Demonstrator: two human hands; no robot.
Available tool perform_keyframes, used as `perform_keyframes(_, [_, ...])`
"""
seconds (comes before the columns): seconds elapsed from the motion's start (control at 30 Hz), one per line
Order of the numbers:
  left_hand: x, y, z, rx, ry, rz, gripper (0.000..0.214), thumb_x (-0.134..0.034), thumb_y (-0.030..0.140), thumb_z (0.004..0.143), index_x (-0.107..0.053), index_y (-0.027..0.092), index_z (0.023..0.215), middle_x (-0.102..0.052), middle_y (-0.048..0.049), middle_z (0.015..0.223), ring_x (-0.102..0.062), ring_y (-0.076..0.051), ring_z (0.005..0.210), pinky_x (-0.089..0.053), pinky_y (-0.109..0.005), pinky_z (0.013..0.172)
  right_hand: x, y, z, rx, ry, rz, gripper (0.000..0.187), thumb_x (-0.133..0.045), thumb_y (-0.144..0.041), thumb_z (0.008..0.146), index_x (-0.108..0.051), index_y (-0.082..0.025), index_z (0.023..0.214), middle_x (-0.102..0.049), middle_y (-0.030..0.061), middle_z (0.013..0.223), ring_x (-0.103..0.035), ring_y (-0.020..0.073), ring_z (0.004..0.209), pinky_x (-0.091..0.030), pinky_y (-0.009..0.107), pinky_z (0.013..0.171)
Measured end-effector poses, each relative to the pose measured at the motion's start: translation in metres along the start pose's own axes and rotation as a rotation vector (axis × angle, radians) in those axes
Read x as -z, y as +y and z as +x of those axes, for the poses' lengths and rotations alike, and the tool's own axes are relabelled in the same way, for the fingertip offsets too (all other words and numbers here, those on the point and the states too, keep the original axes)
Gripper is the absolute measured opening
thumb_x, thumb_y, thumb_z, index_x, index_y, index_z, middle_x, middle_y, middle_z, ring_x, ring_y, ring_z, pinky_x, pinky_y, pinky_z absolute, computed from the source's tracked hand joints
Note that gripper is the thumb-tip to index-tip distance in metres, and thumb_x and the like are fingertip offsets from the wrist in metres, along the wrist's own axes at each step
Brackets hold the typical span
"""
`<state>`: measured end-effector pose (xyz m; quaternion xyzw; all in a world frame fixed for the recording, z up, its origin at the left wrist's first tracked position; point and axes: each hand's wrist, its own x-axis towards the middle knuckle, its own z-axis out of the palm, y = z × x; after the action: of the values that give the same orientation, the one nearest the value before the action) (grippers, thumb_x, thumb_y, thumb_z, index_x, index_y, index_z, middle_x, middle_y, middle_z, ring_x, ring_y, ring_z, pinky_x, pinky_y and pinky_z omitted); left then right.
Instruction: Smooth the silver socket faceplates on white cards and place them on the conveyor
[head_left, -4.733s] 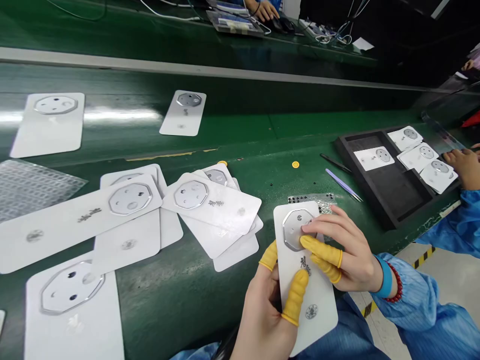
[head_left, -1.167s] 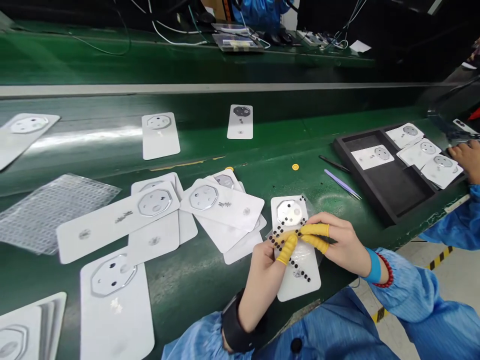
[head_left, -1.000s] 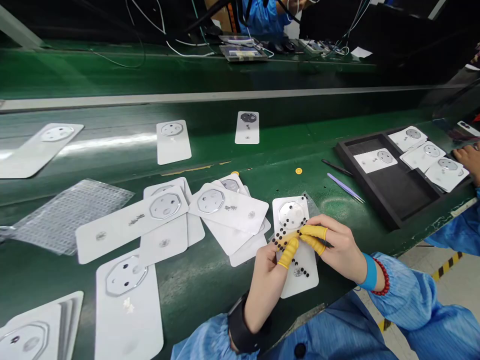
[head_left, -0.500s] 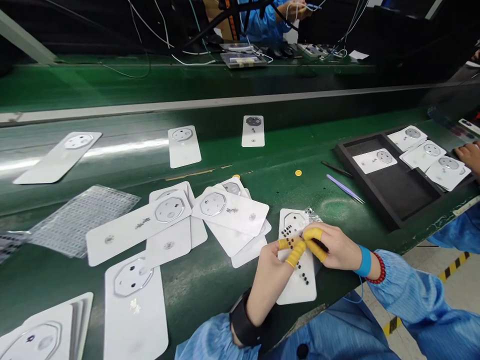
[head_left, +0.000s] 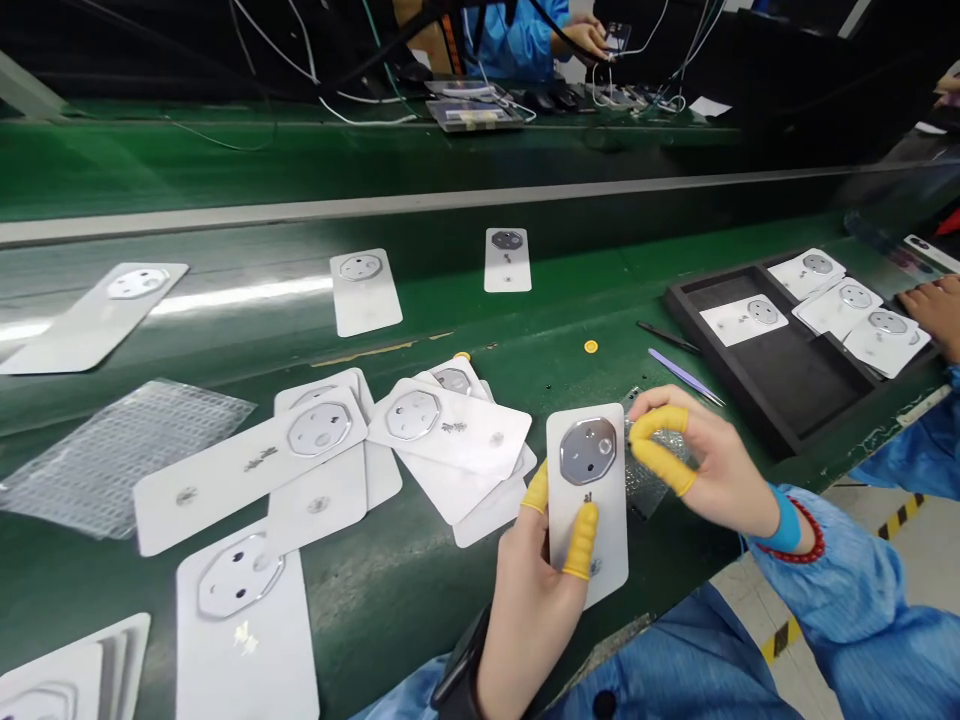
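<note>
Head view: the left hand [head_left: 529, 620] has its yellow-capped fingers [head_left: 583, 540] gripping a white card [head_left: 568, 530] with a metal octagon [head_left: 587, 452]. The right hand [head_left: 720, 470], fingers [head_left: 658, 420] open, hovers just beside it over clear plastic film [head_left: 649, 495].

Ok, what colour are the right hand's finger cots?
Yellow, on the finger cots of the right hand, seen in the head view.

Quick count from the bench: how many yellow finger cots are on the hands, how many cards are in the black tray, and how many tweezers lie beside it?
Yellow finger cots: 4
Cards in tray: 4
Tweezers: 2
Total: 10
</note>
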<state>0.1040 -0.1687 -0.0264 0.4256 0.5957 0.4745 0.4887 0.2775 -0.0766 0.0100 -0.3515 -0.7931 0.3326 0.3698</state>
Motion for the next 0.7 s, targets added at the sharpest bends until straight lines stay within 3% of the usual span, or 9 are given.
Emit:
perform_keyframes(0.1, [-0.002, -0.001, -0.006, -0.026, -0.031, 0.08, 0.047, -0.061, 0.028, 0.084, -0.053, 0.018, 0.129, -0.072, -0.0105, 0.114, -0.071, -0.024, 0.095, -0.056, -0.029, 0.076, -0.018, -0.016, 0.005, 0.206, 0.012, -0.153, 0.011, -0.055, -0.009, 0.088, -0.059, -0.016, 0.095, -0.057, 0.0091, 0.102, -0.056, 0.0183, 0.095, -0.049, 0.04, 0.091])
perform_keyframes(0.17, [-0.003, -0.001, -0.009, -0.03, -0.035, 0.124, 0.05, -0.059, 0.028, 0.085, -0.05, 0.016, 0.132, -0.075, -0.0106, 0.107, -0.072, -0.024, 0.088, -0.057, -0.029, 0.07, -0.026, -0.018, 0.005, 0.262, 0.016, -0.215, 0.013, -0.054, -0.006, 0.087, -0.058, -0.015, 0.096, -0.057, 0.0103, 0.101, -0.056, 0.0186, 0.094, -0.046, 0.045, 0.097])
perform_keyframes(0.33, [-0.003, -0.003, -0.013, -0.024, -0.051, 0.146, 0.053, -0.062, 0.026, 0.082, -0.049, 0.014, 0.132, -0.077, -0.0089, 0.093, -0.073, -0.026, 0.083, -0.056, -0.029, 0.064, -0.03, -0.01, -0.004, 0.318, 0.028, -0.294, 0.02, -0.051, -0.005, 0.088, -0.059, -0.018, 0.102, -0.059, 0.0083, 0.104, -0.059, 0.0171, 0.095, -0.043, 0.051, 0.104])
perform_keyframes(0.53, [-0.004, -0.002, -0.015, -0.001, -0.015, 0.155, 0.05, -0.065, 0.024, 0.075, -0.057, 0.019, 0.124, -0.075, -0.0076, 0.081, -0.072, -0.031, 0.083, -0.056, -0.035, 0.064, -0.03, -0.01, -0.01, 0.329, -0.007, -0.328, 0.035, -0.042, 0.001, 0.085, -0.056, -0.019, 0.111, -0.064, 0.006, 0.104, -0.063, 0.0165, 0.093, -0.048, 0.047, 0.102])
perform_keyframes(0.7, [-0.004, -0.001, -0.014, 0.018, -0.009, 0.126, 0.052, -0.067, 0.024, 0.073, -0.059, 0.02, 0.124, -0.075, -0.0074, 0.081, -0.071, -0.031, 0.084, -0.055, -0.035, 0.068, -0.03, -0.01, -0.017, 0.376, -0.044, -0.387, 0.034, -0.042, 0.0, 0.086, -0.055, -0.012, 0.115, -0.066, 0.0126, 0.108, -0.065, 0.02, 0.101, -0.052, 0.044, 0.099])
